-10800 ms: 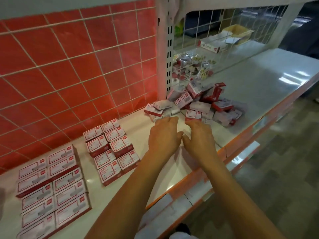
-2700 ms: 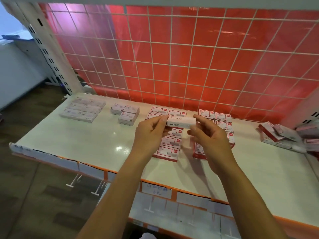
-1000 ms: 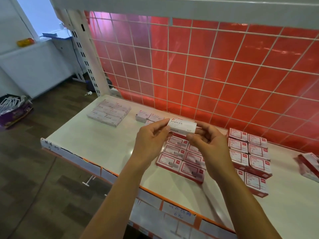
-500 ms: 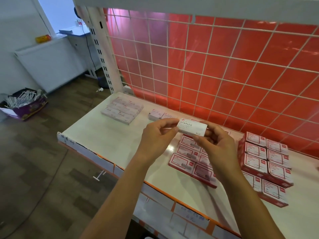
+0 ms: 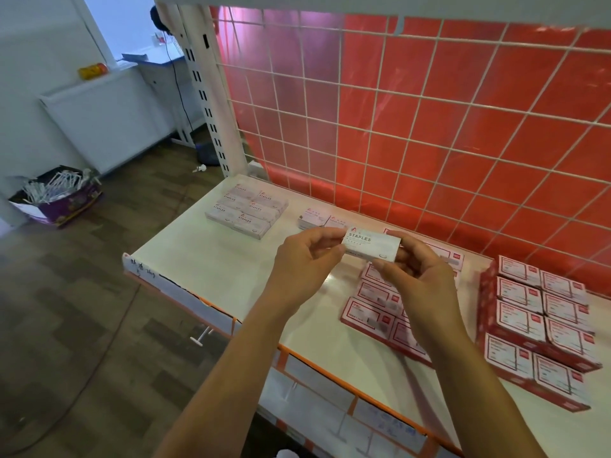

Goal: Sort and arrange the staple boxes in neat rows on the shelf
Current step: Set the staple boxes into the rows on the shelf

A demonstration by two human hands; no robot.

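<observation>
A white staple box marked STAPLES is held in the air above the shelf. My left hand pinches its left end and my right hand pinches its right end. On the shelf lie a block of white staple boxes at the far left, a small white pair behind my hands, flat rows of red-and-white boxes partly hidden under my right hand, and a taller stack of red-and-white boxes at the right.
A red panel with a white wire grid backs the shelf, with a white upright post at its left end. The orange shelf edge carries paper labels. On the floor at left stands a purple box of white sticks.
Both hands have kept hold of the white box. The view has swung left, so the loose pile at the right has dropped out of sight and the floor and left shelf end show more.
</observation>
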